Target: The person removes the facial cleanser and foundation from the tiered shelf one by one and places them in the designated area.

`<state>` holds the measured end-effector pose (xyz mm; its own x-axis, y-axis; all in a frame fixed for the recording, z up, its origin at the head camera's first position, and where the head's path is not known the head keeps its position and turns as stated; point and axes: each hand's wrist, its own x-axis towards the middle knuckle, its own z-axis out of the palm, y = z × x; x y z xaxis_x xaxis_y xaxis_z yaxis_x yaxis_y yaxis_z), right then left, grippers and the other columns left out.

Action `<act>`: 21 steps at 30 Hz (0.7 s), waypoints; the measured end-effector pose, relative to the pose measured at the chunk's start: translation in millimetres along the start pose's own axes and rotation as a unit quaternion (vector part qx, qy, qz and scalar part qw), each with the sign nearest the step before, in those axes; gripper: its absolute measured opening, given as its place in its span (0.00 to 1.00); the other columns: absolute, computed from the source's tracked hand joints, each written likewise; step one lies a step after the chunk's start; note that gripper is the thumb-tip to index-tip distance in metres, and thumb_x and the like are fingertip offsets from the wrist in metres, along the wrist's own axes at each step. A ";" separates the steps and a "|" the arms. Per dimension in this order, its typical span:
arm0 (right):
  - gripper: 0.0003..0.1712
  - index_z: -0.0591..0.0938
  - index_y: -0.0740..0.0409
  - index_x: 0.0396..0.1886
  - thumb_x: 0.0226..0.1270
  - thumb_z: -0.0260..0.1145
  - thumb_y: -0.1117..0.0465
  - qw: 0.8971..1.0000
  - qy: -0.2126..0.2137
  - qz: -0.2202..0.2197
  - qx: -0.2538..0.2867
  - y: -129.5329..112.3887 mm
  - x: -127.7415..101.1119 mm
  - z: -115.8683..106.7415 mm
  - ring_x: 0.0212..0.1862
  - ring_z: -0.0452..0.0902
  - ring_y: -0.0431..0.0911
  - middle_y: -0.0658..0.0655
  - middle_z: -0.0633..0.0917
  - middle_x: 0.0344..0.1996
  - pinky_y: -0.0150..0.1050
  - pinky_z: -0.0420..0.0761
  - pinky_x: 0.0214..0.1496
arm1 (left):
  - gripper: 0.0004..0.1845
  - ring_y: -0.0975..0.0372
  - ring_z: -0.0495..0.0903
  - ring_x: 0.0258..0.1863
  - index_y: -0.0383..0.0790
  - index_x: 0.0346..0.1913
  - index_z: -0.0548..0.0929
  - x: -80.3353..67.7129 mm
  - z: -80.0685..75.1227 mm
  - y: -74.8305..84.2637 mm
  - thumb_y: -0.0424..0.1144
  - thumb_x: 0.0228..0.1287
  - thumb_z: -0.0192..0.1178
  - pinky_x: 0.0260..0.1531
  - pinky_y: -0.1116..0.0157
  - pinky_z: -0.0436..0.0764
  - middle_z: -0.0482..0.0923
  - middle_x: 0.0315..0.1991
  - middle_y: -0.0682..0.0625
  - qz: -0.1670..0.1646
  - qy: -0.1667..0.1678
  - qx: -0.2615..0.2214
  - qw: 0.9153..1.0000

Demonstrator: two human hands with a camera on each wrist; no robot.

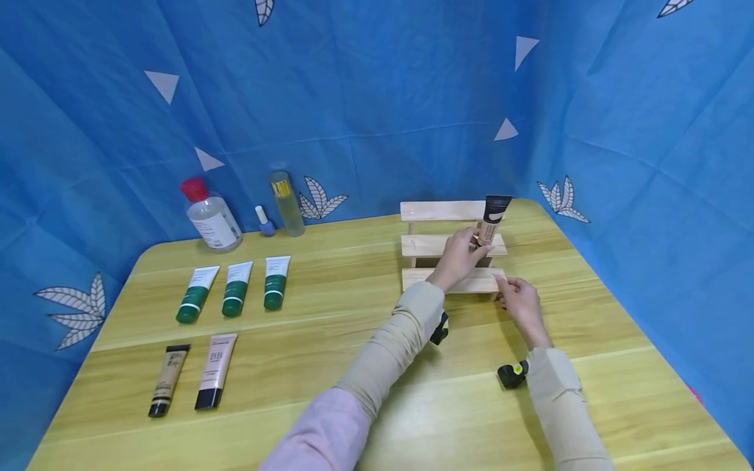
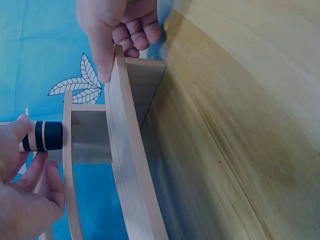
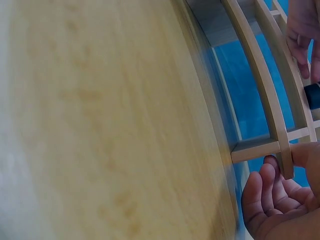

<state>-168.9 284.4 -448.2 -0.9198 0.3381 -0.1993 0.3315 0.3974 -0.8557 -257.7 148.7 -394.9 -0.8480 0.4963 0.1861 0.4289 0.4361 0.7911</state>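
In the head view my left hand (image 1: 458, 260) holds a beige cosmetic tube (image 1: 490, 226) with a wide black end upward. The tube stands nearly upright at the right part of the middle step of a three-step wooden rack (image 1: 424, 246). In the left wrist view its black cap (image 2: 54, 135) is down at the middle board, with my thumb and fingers around the part just above. My right hand (image 1: 521, 304) pinches the right end of the lowest board (image 3: 260, 80) between thumb and fingers.
Left on the table (image 1: 330, 353) lie several green-and-white tubes (image 1: 237, 289), a gold tube (image 1: 167, 381) and a pink BB tube (image 1: 216, 371). Behind them stand a red-capped bottle (image 1: 213, 219), a nail polish bottle (image 1: 265, 222) and a gold-collared bottle (image 1: 287, 206). Blue cloth (image 1: 365, 85) hangs behind.
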 end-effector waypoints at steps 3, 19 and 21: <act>0.38 0.66 0.71 0.65 0.74 0.45 0.42 1.000 -0.002 0.002 0.001 0.6 0.1 -0.1 0.39 0.76 0.42 0.66 0.77 0.49 0.30 0.79 0.40 | 0.19 0.61 0.77 0.46 0.36 0.58 0.75 -4.5 -2.6 -1.3 0.41 0.69 0.56 0.44 0.74 0.74 0.77 0.49 0.45 0.006 -0.003 0.001 1.000; 0.37 0.65 0.71 0.65 0.75 0.44 0.43 1.000 -0.004 0.011 0.001 -4.2 0.2 -0.9 0.38 0.75 0.40 0.65 0.77 0.49 0.28 0.78 0.40 | 0.22 0.62 0.77 0.43 0.37 0.61 0.72 -43.2 -25.8 -11.9 0.44 0.69 0.56 0.44 0.73 0.76 0.76 0.44 0.47 -0.006 0.015 -0.052 0.998; 0.37 0.65 0.72 0.65 0.75 0.44 0.43 1.000 -0.005 0.012 0.002 -3.6 -0.3 -0.9 0.38 0.75 0.40 0.65 0.77 0.49 0.29 0.78 0.40 | 0.22 0.62 0.77 0.43 0.36 0.60 0.73 -51.1 -29.2 -15.2 0.44 0.69 0.56 0.45 0.72 0.76 0.76 0.43 0.47 -0.008 0.022 -0.063 0.998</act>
<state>-169.7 283.7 -444.6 -0.9137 0.3392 -0.2238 0.3523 0.3867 -0.8522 -230.0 94.8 -399.4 -0.8685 0.4553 0.1961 0.3748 0.3440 0.8609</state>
